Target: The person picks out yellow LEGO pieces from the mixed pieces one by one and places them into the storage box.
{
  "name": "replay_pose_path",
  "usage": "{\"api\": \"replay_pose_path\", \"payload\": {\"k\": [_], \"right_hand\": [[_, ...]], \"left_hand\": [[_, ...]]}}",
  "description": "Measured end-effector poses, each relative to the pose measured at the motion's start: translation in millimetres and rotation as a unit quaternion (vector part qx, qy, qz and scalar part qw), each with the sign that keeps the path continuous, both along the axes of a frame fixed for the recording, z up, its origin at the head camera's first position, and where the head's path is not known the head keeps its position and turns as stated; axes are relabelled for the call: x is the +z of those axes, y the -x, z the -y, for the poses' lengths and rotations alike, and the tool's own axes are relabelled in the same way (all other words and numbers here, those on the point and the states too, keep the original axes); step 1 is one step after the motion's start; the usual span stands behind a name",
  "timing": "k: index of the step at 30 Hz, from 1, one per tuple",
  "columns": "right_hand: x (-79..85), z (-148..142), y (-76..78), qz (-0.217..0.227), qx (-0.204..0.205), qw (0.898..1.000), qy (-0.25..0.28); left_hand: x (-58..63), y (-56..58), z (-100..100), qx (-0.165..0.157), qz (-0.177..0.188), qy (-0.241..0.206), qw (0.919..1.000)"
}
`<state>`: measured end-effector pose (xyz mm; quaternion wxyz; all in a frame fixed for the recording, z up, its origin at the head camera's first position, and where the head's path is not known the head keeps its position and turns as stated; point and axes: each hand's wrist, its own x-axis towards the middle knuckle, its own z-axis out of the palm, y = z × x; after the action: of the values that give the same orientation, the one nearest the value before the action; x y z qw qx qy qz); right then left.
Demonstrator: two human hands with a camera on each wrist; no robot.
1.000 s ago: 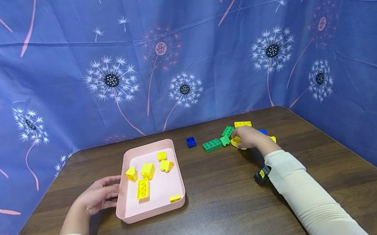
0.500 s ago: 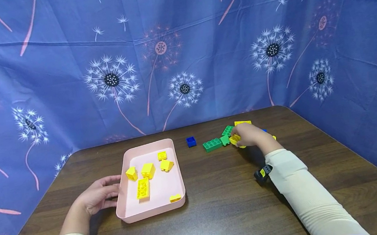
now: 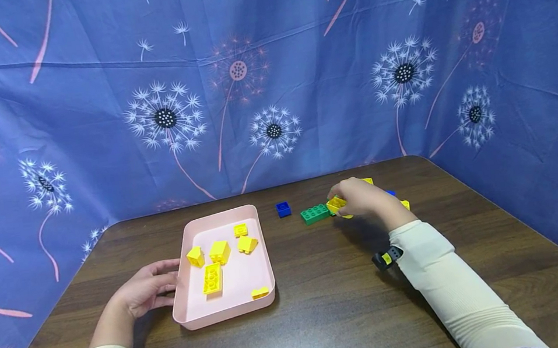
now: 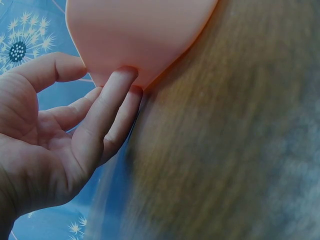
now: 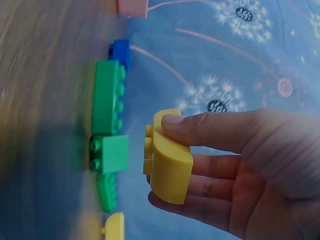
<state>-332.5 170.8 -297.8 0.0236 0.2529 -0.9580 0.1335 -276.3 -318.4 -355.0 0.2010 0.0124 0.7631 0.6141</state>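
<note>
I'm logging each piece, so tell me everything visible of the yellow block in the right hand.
The yellow block looks like smooth plastic, with rounded faces and round studs on one side. Its studs point down toward the table, and the head view shows what looks like its hollow underside turned up. The right hand pinches it between thumb and fingers. It appears lifted clear of the table, near the green blocks.
</note>
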Motion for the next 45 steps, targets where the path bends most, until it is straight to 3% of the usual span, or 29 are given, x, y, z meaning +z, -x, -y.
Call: {"api": "replay_pose_path", "payload": {"k": [18,45], "right_hand": [[17.6,31.3,-29.1,-0.004,0.069,0.997,0.036],[28.2,88.5,-48.4,0.000,0.170,0.985,0.026]], "left_hand": [[-0.5,1.3,-2.2,0.001,0.002,0.000,1.0000],[1.3,0.5,0.2,-0.006,0.007,0.000,1.0000]]}}
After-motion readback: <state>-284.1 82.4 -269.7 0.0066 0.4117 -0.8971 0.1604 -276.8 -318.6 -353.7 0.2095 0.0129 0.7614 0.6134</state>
